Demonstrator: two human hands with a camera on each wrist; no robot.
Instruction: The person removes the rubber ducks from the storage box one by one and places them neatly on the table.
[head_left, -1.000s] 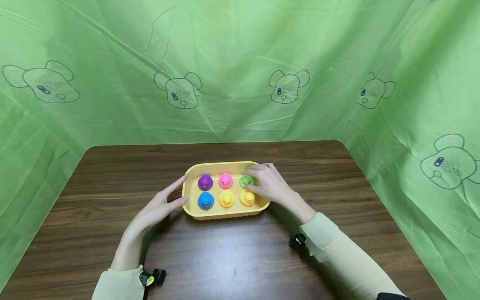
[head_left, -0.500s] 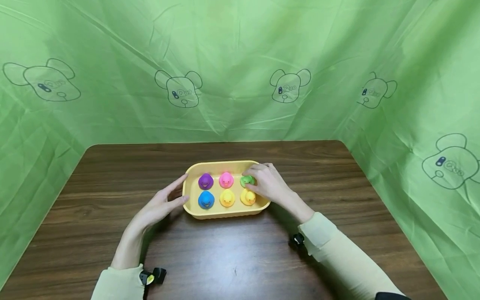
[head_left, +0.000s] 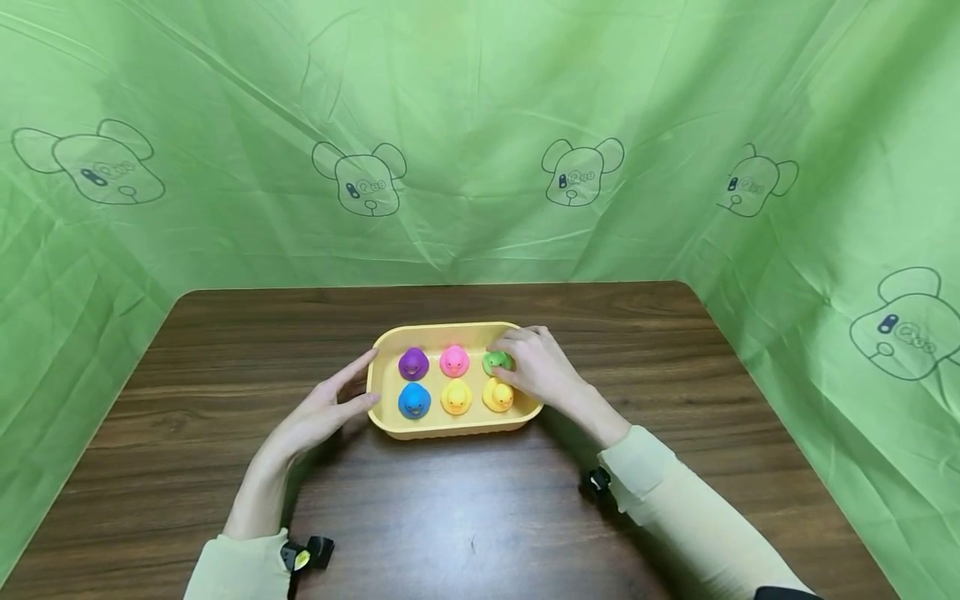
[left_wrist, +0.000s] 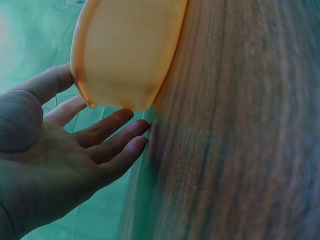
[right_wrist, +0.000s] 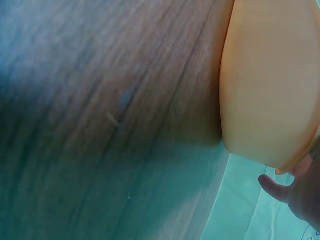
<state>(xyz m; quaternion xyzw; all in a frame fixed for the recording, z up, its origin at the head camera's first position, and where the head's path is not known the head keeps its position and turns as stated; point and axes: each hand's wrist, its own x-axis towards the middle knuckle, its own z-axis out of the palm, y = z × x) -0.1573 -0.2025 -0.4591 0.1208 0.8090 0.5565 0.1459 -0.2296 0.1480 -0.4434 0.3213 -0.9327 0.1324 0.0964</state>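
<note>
A pale yellow plastic basin stands on the table, holding small rubber ducks in two rows. At the back are a purple duck, a pink duck and a green duck; in front, a blue duck, a yellow duck and another yellow duck. My left hand, fingers spread, touches the basin's left end. Reaching over the right rim, my right hand pinches the green duck, partly covering it. Both wrist views show the basin's outer wall; the ducks are hidden there.
The dark wood-grain table runs out on all sides of the basin. Green cloth with printed bear heads hangs behind it and along both sides. A small black device sits at the left cuff, another device at the right cuff.
Both hands, the basin and the ducks hold nearly the same positions throughout. Only a slight shift of the whole head view shows.
</note>
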